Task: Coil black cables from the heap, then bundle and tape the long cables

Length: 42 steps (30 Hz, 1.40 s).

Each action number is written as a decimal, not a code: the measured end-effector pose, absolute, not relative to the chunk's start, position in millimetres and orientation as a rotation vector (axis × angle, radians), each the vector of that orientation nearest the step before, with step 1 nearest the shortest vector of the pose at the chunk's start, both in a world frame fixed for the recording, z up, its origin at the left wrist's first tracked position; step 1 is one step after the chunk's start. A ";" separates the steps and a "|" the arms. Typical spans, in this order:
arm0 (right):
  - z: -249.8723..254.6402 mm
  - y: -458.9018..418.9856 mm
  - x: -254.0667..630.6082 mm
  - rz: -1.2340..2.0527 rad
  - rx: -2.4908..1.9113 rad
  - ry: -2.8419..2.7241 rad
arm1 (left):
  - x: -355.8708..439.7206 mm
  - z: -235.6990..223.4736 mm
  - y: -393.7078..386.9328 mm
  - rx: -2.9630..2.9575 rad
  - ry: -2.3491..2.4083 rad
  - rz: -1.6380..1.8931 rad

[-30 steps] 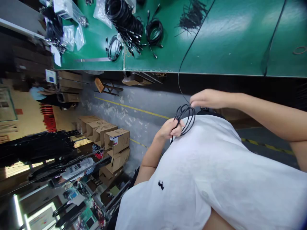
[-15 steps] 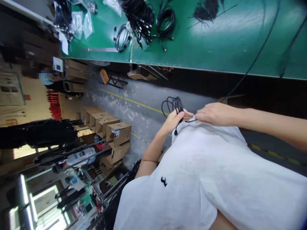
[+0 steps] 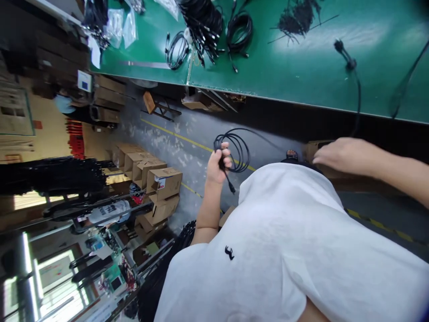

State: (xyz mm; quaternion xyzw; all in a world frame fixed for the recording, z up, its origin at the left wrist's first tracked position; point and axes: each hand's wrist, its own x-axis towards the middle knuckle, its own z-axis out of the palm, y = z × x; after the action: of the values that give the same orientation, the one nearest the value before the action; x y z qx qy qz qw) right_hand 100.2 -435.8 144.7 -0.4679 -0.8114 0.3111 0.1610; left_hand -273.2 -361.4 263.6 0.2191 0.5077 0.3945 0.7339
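Several loops of black cable (image 3: 241, 152) hang from my left hand (image 3: 218, 166), whose fingers are closed round the coil. A connector end (image 3: 231, 187) dangles below that hand. One strand leaves the coil toward the right and fades from sight before my right hand (image 3: 345, 154). My right hand is apart from the coil, in front of the bench edge, with its fingers pressed together. Behind it, a stretch of cable (image 3: 358, 98) drops over the edge, its plug end (image 3: 348, 62) blurred on the bench; the exact grip there is hidden.
On the green bench (image 3: 275, 76) lie a cable bundle (image 3: 203, 31), coiled cables (image 3: 239, 33), a smaller coil (image 3: 177, 51) and a pile of black ties (image 3: 298, 20). Cardboard boxes (image 3: 164, 183) and a wooden stool (image 3: 149, 103) stand on the floor. Other people are farther off at left.
My hands have moved apart: the left with the coil leftward, the right to the right. The coil's loops now spread wider. A plug end has come into view on the bench.
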 end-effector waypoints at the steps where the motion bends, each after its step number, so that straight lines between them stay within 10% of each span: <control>1: 161.9 -442.4 77.8 0.860 -1.126 -2.441 | -265.3 260.0 -360.6 0.539 1.139 0.785; 7: 226.5 -412.9 -7.7 0.859 -0.976 -2.549 | -223.2 232.4 -385.1 0.852 0.901 0.250; 14: 187.0 -391.9 58.4 1.493 -1.192 -2.050 | -244.5 243.6 -393.7 0.730 0.616 0.046; 24: 84.6 -437.8 110.7 1.206 -1.781 -1.909 | -290.1 264.0 -367.6 0.412 1.026 1.056; 42: 217.8 -408.7 -25.1 0.444 -1.186 -2.623 | -241.7 199.1 -387.7 1.039 0.766 0.054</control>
State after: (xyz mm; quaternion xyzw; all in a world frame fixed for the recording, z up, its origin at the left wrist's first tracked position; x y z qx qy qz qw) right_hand -25.1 -408.7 217.8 -0.4045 -0.8947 0.1513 0.1141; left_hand -241.7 -387.7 199.1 0.4843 0.3567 0.0250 0.7985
